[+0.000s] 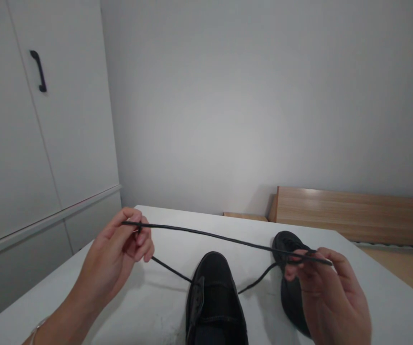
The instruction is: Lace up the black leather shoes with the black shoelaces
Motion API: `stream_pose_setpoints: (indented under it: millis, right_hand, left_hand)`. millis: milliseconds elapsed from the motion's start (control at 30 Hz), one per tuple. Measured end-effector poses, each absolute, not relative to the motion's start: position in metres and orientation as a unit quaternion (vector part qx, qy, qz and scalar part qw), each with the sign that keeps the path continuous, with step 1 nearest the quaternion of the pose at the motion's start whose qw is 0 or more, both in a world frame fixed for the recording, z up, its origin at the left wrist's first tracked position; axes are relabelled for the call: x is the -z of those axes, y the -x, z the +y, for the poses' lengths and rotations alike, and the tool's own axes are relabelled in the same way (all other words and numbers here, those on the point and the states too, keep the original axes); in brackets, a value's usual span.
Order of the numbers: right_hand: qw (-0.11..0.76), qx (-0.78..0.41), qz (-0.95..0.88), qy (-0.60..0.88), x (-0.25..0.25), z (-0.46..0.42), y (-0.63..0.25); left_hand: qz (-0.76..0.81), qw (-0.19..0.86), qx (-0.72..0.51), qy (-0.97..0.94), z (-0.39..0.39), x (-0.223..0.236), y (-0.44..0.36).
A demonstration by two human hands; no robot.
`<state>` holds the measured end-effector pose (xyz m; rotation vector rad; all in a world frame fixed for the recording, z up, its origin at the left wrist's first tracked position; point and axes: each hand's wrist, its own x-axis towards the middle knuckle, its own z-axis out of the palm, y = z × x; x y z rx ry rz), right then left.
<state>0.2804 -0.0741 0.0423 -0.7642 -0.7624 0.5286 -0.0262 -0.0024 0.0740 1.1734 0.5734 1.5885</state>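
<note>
A black shoe (213, 297) lies on the white table (149, 311) right in front of me, toe pointing away. A second black shoe (289, 282) lies to its right, partly hidden behind my right hand. A thin black shoelace (221, 236) runs taut between both hands, and its two lower strands lead down to the near shoe. My left hand (120, 258) pinches one end of the lace with thumb and fingers. My right hand (328, 292) pinches the other end above the second shoe.
A white cupboard (41, 143) with a black handle (39, 71) stands on the left. A plain grey wall is behind the table. A wooden bed frame (353, 215) runs along the right, past the table's far edge.
</note>
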Motion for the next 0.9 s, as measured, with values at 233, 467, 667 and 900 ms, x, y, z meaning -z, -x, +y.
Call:
stream_pose_setpoints:
  millis: [233, 467, 667, 900]
  right_hand:
    - [0.823, -0.282, -0.347, 0.351, -0.073, -0.086, -0.265]
    - [0.612, -0.474, -0.542, 0.326, -0.097, -0.097, -0.177]
    - [0.524, -0.274, -0.742, 0.316, -0.096, -0.091, -0.152]
    - [0.188, -0.248, -0.880, 0.359, -0.084, -0.104, -0.179]
  left_hand:
    - [0.221, 0.396, -0.749, -0.484, -0.031, -0.099, 0.028]
    - [0.292, 0.474, -0.534, -0.636, -0.064, -0.095, 0.008]
    - [0.294, 0.581, -0.487, -0.582, -0.060, -0.088, 0.025]
    - [0.470, 0.233, -0.507, -0.684, -0.045, -0.052, 0.087]
